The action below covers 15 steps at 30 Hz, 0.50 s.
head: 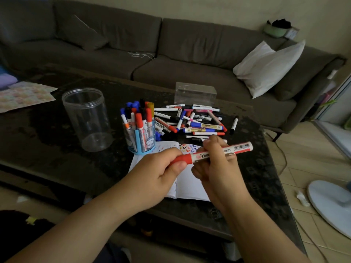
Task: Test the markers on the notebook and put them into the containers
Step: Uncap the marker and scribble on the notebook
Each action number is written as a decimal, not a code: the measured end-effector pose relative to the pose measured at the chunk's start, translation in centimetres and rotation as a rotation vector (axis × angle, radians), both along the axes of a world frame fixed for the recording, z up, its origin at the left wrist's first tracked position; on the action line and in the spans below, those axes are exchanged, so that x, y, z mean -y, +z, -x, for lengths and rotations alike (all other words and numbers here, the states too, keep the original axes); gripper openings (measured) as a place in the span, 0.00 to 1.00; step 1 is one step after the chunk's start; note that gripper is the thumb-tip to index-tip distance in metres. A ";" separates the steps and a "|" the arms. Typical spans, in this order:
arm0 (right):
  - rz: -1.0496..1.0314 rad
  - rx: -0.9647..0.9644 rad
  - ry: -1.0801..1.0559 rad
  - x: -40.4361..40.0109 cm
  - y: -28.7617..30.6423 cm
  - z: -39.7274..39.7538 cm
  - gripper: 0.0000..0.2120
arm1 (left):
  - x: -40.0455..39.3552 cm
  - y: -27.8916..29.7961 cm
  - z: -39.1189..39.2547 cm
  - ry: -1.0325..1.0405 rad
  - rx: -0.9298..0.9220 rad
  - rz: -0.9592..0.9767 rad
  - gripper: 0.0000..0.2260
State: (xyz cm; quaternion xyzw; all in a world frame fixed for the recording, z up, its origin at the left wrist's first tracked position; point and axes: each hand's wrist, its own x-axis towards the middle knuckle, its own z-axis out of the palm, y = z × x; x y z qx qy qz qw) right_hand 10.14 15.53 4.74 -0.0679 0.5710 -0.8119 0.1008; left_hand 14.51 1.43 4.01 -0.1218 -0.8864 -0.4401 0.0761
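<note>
Both hands hold one red-and-white marker (241, 148) level above the open notebook (187, 184). My left hand (160, 172) pinches its red cap between thumb and fingers. My right hand (218, 164) grips the white barrel. The notebook lies on the dark table, with coloured zigzag test marks along its top edge. A blue holder (143, 140) packed with upright markers stands just behind the notebook's left corner. A loose pile of markers (193, 122) lies behind the notebook.
An empty clear round jar (87, 118) stands left of the blue holder. A clear rectangular box (195, 93) sits behind the pile. Patterned paper sheets (24, 95) lie at the table's far left. A brown sofa with a white pillow (267, 67) runs behind the dark table (57, 149).
</note>
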 end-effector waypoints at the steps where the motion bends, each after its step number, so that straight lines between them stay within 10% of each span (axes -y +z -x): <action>1: -0.032 0.022 0.005 0.1 -0.1 0.3 0.15 | 0.2 -0.2 0.1 0.004 0.024 0.012 0.06; 8: -0.495 0.264 0.016 -0.1 -2.4 2.0 0.16 | 2.6 -2.6 3.2 0.202 0.152 0.192 0.06; 12: -1.069 -0.434 -0.048 0.2 -3.1 3.5 0.05 | 4.3 -3.7 4.2 0.256 0.166 0.328 0.09; 15: -1.234 -0.750 0.186 2.4 -3.9 5.2 0.15 | 4.9 -3.9 4.7 0.259 0.166 0.336 0.09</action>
